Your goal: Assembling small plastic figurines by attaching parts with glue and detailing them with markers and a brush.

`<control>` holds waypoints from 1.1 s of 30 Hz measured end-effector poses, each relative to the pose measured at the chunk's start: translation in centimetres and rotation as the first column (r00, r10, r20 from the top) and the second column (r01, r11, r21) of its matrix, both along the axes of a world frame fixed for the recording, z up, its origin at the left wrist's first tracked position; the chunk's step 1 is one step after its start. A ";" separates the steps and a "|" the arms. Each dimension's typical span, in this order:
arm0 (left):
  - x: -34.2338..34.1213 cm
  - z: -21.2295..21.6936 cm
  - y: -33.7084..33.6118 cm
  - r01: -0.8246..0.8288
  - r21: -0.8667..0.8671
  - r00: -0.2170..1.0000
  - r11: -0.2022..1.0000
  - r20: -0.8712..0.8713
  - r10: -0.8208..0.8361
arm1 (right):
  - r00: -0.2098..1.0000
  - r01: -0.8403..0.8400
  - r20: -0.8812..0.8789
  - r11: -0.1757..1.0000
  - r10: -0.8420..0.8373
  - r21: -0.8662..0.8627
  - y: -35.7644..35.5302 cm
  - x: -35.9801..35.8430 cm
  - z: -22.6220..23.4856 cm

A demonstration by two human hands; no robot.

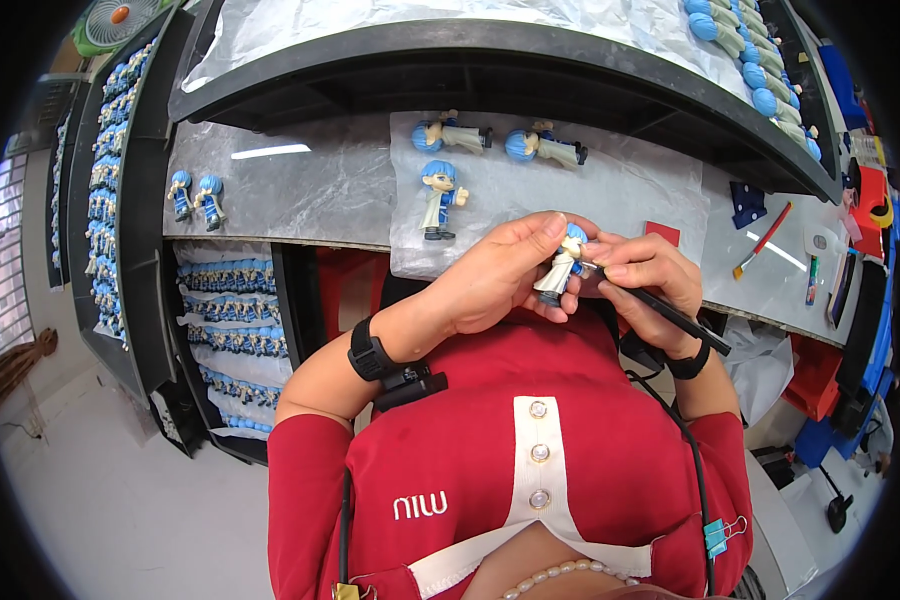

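Observation:
A small blue-haired figurine [560,272] in a cream and dark blue outfit is gripped by my left hand [502,268], with dark shoes pointing down. My right hand [662,278] is closed around a black pen-like tool [678,318]. Its thin tip meets the figurine's side, but the exact kind of tool is too small to make out. Beyond my hands, a standing-pose figurine [438,202] lies on a white sheet [510,210]. Two more lie sideways behind it, a left one [450,135] and a right one [547,147].
A large black tray [510,60] spans the back, with figurines [760,75] at its right. Two figurines [208,203] lie at the table's left. Left racks [110,200] hold rows of figurines. At right are a brush [765,240] and a red piece [662,233].

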State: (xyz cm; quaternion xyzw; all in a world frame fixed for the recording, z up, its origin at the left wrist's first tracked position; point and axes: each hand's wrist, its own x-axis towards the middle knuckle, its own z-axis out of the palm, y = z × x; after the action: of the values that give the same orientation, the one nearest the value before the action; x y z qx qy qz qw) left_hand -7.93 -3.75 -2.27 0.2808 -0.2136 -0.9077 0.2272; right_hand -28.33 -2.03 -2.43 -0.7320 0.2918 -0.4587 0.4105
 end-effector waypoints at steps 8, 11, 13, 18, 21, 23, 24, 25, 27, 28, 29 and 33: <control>0.2 -0.2 -0.1 0.006 -0.009 1.000 1.000 -0.021 -0.006 | 1.000 -0.009 0.000 1.000 0.009 0.004 -0.1 0.0 0.2; 0.0 -0.2 0.0 0.002 -0.010 1.000 1.000 0.006 -0.002 | 1.000 0.005 -0.002 1.000 -0.005 0.008 -0.1 -0.1 0.1; 0.0 0.0 0.0 0.000 -0.005 1.000 1.000 0.009 0.000 | 1.000 0.008 0.006 1.000 -0.008 0.009 0.0 -0.1 -0.1; -0.1 -0.1 0.0 0.000 -0.007 1.000 1.000 0.006 0.000 | 1.000 -0.003 0.014 1.000 0.002 0.013 0.0 0.0 0.1; 0.0 0.0 -0.1 0.003 -0.013 1.000 1.000 0.007 -0.003 | 1.000 0.014 -0.005 1.000 -0.014 0.011 0.0 -0.1 0.0; -0.1 0.0 -0.1 0.006 -0.009 1.000 1.000 0.009 -0.006 | 0.999 0.011 0.032 1.000 -0.011 0.015 0.1 -0.1 -0.1; -0.1 0.0 -0.1 0.006 -0.011 1.000 1.000 0.011 -0.006 | 0.999 0.010 0.034 1.000 -0.011 0.013 0.1 -0.2 0.1; 0.0 0.0 -0.1 0.005 -0.008 1.000 1.000 0.010 -0.005 | 0.995 0.052 0.079 0.998 -0.056 0.047 0.3 -0.4 0.4; 0.0 0.1 -0.1 0.009 -0.008 1.000 1.000 0.010 -0.009 | 0.973 0.125 0.178 0.983 -0.148 0.136 0.9 -0.9 0.7; 0.0 0.2 -0.1 0.015 -0.002 1.000 1.000 0.016 -0.015 | 0.960 0.178 0.194 0.976 -0.200 0.123 0.8 -1.4 0.6; 0.1 0.3 -0.2 0.021 0.005 1.000 1.000 0.022 -0.021 | 0.940 0.229 0.207 0.951 -0.271 0.208 1.0 -1.9 0.6; 0.1 0.4 -0.3 0.034 0.006 0.999 0.999 0.007 -0.034 | 0.809 0.131 0.350 0.726 -0.471 0.675 1.9 -3.6 0.7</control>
State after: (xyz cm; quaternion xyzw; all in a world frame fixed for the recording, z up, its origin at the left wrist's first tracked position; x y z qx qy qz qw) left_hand -7.79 -4.03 -1.91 0.2809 -0.2164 -0.9111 0.2103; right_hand -31.94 -0.09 -1.70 -0.3502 0.4289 -0.5717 0.6055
